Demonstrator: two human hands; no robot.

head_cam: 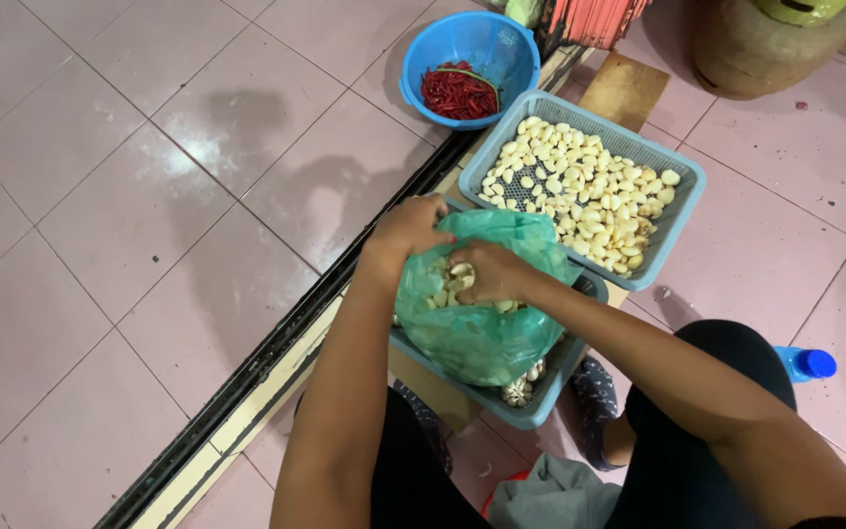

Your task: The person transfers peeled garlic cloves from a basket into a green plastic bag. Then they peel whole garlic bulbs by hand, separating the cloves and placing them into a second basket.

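A green plastic bag [482, 333] full of garlic cloves sits in a grey-blue basket [540, 400] in front of me. My left hand [405, 230] grips the bag's rim at its far left side. My right hand [487, 274] is inside the bag's mouth, its fingers among the cloves; whether it holds any is hidden. Just beyond, a second grey-blue mesh basket [682, 201] holds many peeled garlic cloves [589, 196].
A round blue colander [487, 39] with red chillies [457, 93] stands on the pink tiled floor at the back. A dark floor track [247, 382] runs diagonally on the left. A blue-capped bottle [807, 364] lies to the right, a large brown pot [771, 44] at top right.
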